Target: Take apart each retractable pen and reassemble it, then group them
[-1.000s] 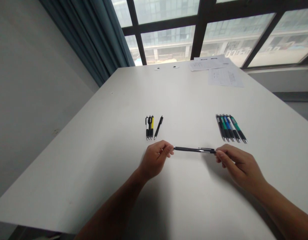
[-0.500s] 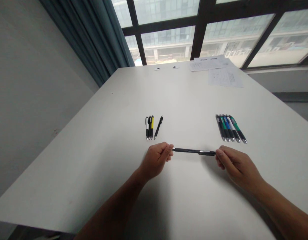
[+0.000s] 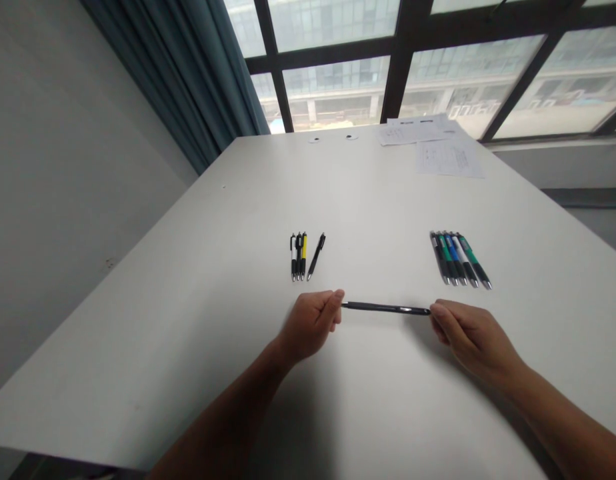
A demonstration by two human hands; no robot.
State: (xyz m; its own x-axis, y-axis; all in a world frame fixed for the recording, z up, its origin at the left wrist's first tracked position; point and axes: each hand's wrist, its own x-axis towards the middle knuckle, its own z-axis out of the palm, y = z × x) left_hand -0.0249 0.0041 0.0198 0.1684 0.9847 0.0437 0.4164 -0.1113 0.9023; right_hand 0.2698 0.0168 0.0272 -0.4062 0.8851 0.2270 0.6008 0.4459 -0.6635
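Note:
A black pen (image 3: pixel 385 308) is held level just above the white table (image 3: pixel 188 280), one end in each hand. My left hand (image 3: pixel 311 323) pinches its left end with curled fingers. My right hand (image 3: pixel 471 337) grips its right end, fingers closed. Beyond my left hand lie several pens (image 3: pixel 299 256) in a short row, black, white and yellow, with one black pen (image 3: pixel 317 256) slightly apart. Beyond my right hand lies a second row of several pens (image 3: pixel 459 259) with green, blue and white barrels.
Printed paper sheets (image 3: pixel 448 157) lie at the table's far right near the window (image 3: pixel 338 80). Two small round white things (image 3: pixel 333 138) sit at the far edge. A blue curtain (image 3: pixel 188 73) hangs at the left, beside a grey wall.
Both hands, still holding the black pen, have sunk slightly toward me and the table. The pen has turned a little about its length. The rows of pens have not moved.

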